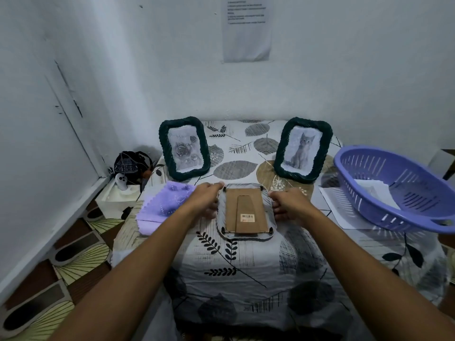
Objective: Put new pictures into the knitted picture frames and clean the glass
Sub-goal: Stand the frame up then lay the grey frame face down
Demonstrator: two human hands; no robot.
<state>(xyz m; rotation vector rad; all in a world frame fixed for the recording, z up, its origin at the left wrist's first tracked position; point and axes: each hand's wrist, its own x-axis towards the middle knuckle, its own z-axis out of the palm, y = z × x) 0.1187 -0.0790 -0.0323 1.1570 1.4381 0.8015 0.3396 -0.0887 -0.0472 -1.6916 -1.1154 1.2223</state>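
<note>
Face-down, pale knitted frame [245, 212], brown cardboard back, barcode sticker, left hand [205, 201] and right hand [288, 204] gripping its sides.

Both arms reach forward, left hand [205, 199] and right hand [288, 203] level (fingers curled).

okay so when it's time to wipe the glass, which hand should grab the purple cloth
The left. The left hand grips the left edge of the face-down frame, and the cloth lies right beside it on that side. The right hand is at the frame's far edge and would probably have to cross over.
</note>
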